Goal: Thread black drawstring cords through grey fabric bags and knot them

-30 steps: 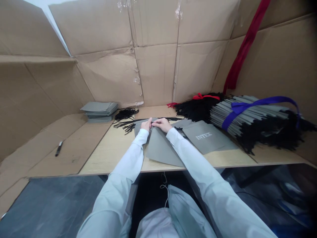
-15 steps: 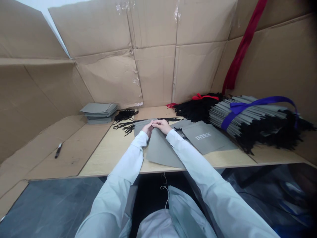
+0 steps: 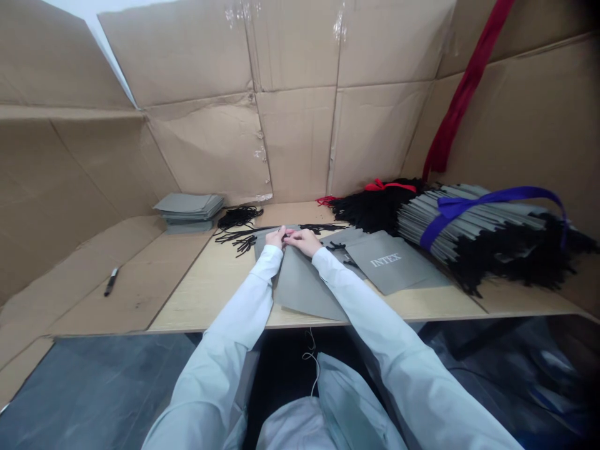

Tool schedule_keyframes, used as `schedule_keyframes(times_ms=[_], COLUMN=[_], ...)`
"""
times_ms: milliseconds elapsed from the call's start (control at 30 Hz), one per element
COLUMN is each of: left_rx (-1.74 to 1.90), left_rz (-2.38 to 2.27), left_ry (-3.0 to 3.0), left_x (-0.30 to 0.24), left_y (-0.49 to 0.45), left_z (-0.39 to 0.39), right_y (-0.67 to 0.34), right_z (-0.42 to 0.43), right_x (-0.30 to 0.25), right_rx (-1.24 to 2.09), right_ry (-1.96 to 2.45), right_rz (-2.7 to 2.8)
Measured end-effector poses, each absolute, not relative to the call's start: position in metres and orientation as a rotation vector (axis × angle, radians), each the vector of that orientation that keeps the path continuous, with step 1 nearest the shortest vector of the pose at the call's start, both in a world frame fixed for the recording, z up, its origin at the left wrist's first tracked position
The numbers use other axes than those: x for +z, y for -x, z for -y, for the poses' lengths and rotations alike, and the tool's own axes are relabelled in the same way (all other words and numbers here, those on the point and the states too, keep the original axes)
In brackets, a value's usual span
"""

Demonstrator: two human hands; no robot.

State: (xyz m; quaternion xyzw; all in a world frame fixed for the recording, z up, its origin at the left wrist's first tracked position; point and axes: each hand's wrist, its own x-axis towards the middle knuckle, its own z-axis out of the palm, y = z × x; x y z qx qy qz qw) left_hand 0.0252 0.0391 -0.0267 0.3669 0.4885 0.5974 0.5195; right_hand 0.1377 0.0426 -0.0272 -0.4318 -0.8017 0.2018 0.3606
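Both hands meet at the top corner of a grey sheet-like pouch (image 3: 307, 287), which lies near the table's front edge. My left hand (image 3: 275, 237) pinches at that corner from the left. From the right, my right hand (image 3: 304, 241) closes its fingers on the same corner; a small dark bit, perhaps cord, shows between the fingertips. Black cords (image 3: 244, 242) are spread behind and left of the hands. To the right lie grey pouches marked INTEX (image 3: 387, 262), with short black cord ends beside them.
A stack of grey pieces (image 3: 187, 209) and a tangle of black cord (image 3: 240, 216) stand at the back left. A marker (image 3: 111, 282) lies on cardboard. At right are a black cord bundle (image 3: 375, 206) and grey pouches tied with purple ribbon (image 3: 473, 219). Cardboard walls (image 3: 295, 137) enclose the table.
My fingers have shifted slightly at the pouch's corner, the left hand a little to the left, and a dark bit now shows between them. The view has moved slightly.
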Motion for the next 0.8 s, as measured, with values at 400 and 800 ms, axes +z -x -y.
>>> schedule_keyframes(times_ms=[400,800], left_rx=[1.392,1.292], left_rz=[-1.165,-0.979], left_ry=[-0.741,-0.933], left_x=[-0.023,-0.039], left_y=[-0.02,-0.017], left_z=[-0.05,-0.047], right_y=[-0.131,-0.132], right_z=[-0.033,-0.04], right_x=[-0.021,-0.036], right_rx=[0.289,0.29], right_ry=[1.085,1.201], right_rz=[2.204,2.19])
